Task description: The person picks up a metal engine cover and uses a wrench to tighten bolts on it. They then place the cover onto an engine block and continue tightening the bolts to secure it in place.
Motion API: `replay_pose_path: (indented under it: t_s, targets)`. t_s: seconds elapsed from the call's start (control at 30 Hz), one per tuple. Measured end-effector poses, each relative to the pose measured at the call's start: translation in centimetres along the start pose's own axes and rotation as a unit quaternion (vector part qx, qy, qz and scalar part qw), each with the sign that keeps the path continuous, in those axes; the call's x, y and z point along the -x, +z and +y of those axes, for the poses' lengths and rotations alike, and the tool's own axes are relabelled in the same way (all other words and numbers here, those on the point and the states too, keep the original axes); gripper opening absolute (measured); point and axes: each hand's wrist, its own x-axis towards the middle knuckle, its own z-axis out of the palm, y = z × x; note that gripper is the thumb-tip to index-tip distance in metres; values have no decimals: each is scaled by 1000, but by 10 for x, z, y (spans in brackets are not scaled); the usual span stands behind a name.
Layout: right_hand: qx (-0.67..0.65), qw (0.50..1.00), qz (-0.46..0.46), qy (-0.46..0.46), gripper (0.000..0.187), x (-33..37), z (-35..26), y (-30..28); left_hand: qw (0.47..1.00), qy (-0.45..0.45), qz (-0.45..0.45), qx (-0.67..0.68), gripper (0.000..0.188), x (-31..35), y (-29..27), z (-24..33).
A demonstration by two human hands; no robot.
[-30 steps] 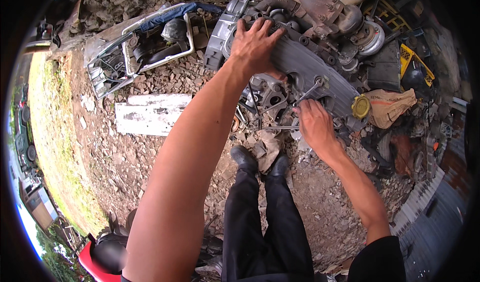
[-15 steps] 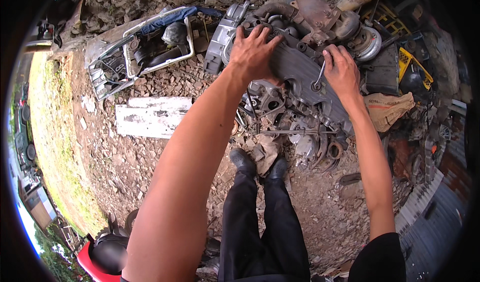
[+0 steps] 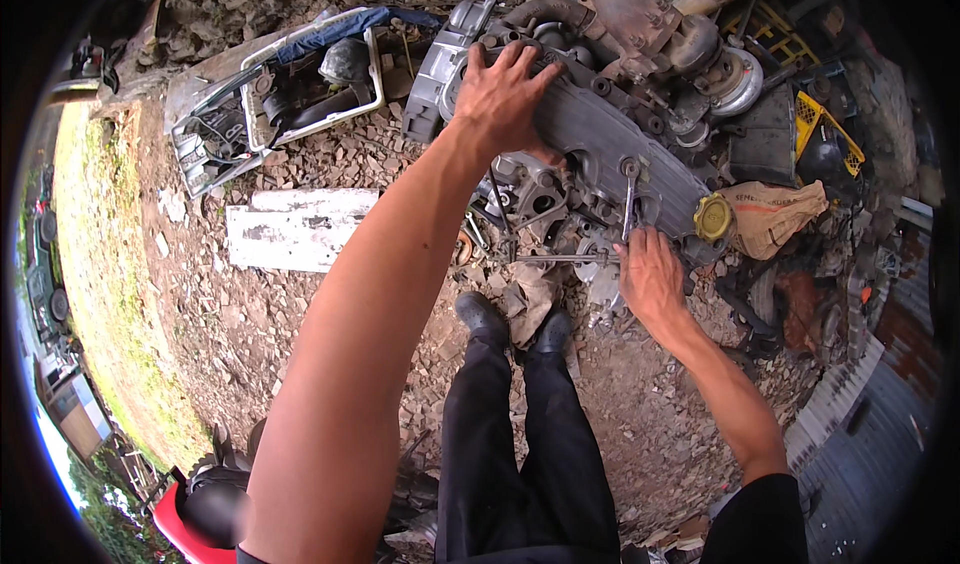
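Right hand [image 3: 652,282] closed on slim steel wrench [image 3: 628,199] seated upon grey ribbed engine cover [image 3: 600,134], left hand [image 3: 503,99] spread flat above; wrench rigid, likely oily, best gripped at shank end.

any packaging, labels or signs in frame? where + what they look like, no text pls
Tan paper sack: crumpled, lying right of the engine beside the yellow round cap, some dark print on it.
White flat board: rectangular, worn and stained, on the gravel left of the engine; may be a sign or a panel, cannot tell.
No screens.
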Motion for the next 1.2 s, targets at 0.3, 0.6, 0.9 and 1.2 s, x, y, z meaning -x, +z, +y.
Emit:
replay_pose_path:
  t_s: [0.3,0.6,0.9,1.2]
  targets:
    - [-27,989,117,-88,31,-103,-39,-21,998,23,64,-5,133,-2,15,-5]
    - [-21,985,153,78,21,-144,63,-49,999,14,50,3,133,-3,14,-5]
    - [20,998,45,32,21,0,8,-16,999,-1,37,-8,132,0,13,-4]
    - [-39,986,135,-89,26,-114,-44,-25,999,12,50,-14,132,-1,12,-6]
